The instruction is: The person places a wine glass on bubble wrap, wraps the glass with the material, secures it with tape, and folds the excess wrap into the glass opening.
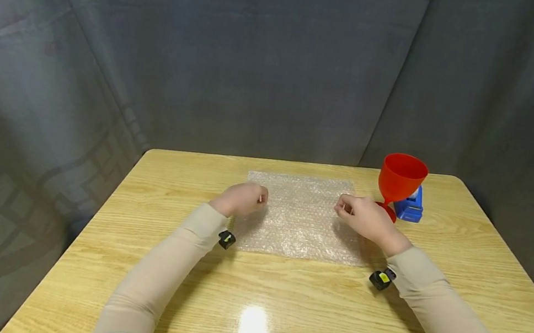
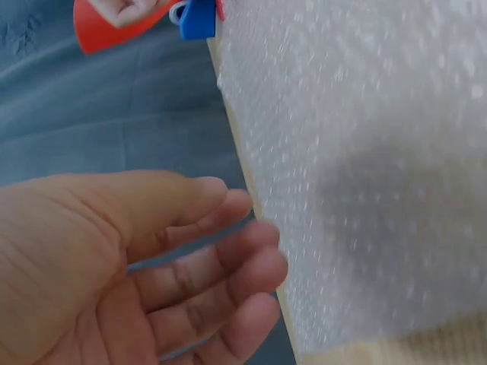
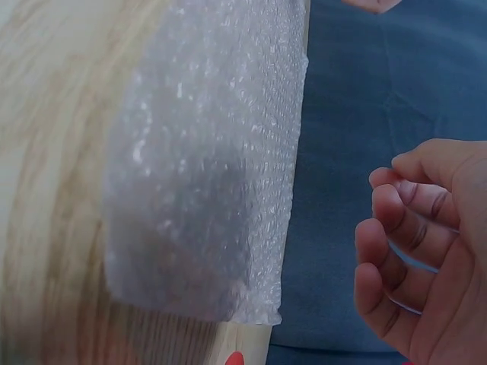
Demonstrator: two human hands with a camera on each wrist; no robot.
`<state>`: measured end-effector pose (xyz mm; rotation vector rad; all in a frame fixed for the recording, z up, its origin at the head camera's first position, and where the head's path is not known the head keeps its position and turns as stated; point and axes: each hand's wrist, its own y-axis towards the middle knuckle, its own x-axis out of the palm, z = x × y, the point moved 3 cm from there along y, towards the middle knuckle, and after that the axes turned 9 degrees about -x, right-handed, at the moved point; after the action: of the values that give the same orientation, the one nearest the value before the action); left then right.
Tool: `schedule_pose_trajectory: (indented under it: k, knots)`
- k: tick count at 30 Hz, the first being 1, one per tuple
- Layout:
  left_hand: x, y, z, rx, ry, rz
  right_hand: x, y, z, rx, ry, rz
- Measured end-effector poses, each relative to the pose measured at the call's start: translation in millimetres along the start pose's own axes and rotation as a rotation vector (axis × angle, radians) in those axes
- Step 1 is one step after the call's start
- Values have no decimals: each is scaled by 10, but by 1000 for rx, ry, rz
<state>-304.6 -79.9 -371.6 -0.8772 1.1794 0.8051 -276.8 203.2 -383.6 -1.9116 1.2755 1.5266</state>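
A clear sheet of bubble wrap (image 1: 301, 215) lies flat on the wooden table. Above its left edge hovers my left hand (image 1: 244, 199); in the left wrist view its fingers (image 2: 259, 270) bend loosely and the thumb lies close to the index finger, with nothing between them. My right hand (image 1: 366, 216) is held over the sheet's right side. The right wrist view shows its fingers (image 3: 373, 243) loosely curled and holding nothing. Both hands look apart from the wrap and cast shadows on it.
Just beyond my right hand stands a red plastic goblet (image 1: 399, 177), its foot partly covered by the hand. Behind it sits a small blue object (image 1: 409, 209) with a white round part, perhaps a tape dispenser. Grey curtains (image 1: 259, 65) hang around the wooden table (image 1: 200, 303).
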Motion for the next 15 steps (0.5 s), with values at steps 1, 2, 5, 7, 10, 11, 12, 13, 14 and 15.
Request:
schedule_pose_trajectory:
  k: [1, 2, 5, 7, 10, 11, 12, 13, 14, 15]
  knots:
    - [-18, -1, -24, -11, 1, 6, 0, -5, 7, 5, 0, -2]
    - [-34, -2, -51, -21, 4, 15, 1, -10, 13, 10, 1, -4]
    - [-58, -7, -137, -58, 27, 22, 7, -19, 27, 16, 9, -17]
    - [-52, -12, -195, -87, 35, 9, 13, -23, 31, 19, 13, -21]
    - [-22, -18, -265, -99, 52, -10, 20, -27, 37, 20, 17, -24]
    - [-5, -19, -284, -98, 59, -18, 22, -28, 38, 20, 16, -24]
    - [12, -18, -301, -99, 60, -29, 23, -30, 39, 20, 16, -23]
    - [29, -17, -312, -92, 67, -35, 25, -31, 40, 22, 18, -24]
    - [47, -16, -321, -85, 73, -41, 26, -33, 42, 25, 20, -26]
    - [69, -13, -331, -84, 74, -51, 28, -35, 43, 27, 21, -27]
